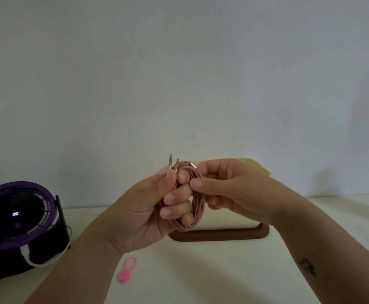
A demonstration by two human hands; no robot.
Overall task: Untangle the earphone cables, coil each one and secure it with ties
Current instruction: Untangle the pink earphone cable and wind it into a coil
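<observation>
Cable [198, 205]: pink coil held above the surface, long axis upright.
Plugs [173, 164]: two gold tips side by side, pointing up.
Left hand [148, 207]: fingers curled round the coil's left side.
Right hand [225, 189]: pinches the coil's upper right.
Tie [127, 269]: pink, lying on the surface under the left wrist.

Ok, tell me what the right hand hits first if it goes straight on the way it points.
The right hand points left, pinching the pink cable coil; going on, it would likely meet the fingers of the left hand curled round that coil.
</observation>
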